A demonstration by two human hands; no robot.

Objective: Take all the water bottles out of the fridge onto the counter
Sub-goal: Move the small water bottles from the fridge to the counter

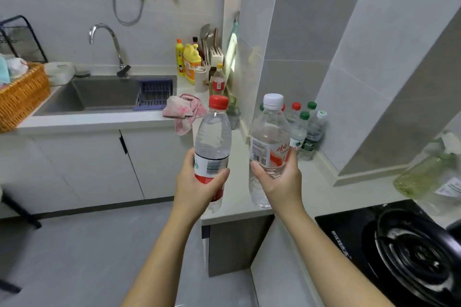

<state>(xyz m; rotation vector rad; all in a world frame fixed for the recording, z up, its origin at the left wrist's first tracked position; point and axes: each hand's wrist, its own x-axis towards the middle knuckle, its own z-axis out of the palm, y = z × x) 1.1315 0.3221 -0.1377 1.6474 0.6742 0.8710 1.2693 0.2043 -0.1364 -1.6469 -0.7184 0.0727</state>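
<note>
My left hand [199, 182] grips a clear water bottle with a red cap [213, 137] by its lower half, upright, above the counter's near edge. My right hand [282, 179] holds a second clear bottle with a white cap [269, 137], also upright, over the white counter [316, 189]. Behind it, in the corner against the tiled wall, stands a cluster of several water bottles [305, 127] with red, green and white caps. The fridge is out of sight.
A sink [99, 95] with a tap lies at the left, with a pink cloth [183, 112] on its edge and detergent bottles [190, 62] behind. A wicker basket [20, 97] stands far left. A black gas hob [399, 252] fills the lower right, beside a greenish oil bottle [424, 174].
</note>
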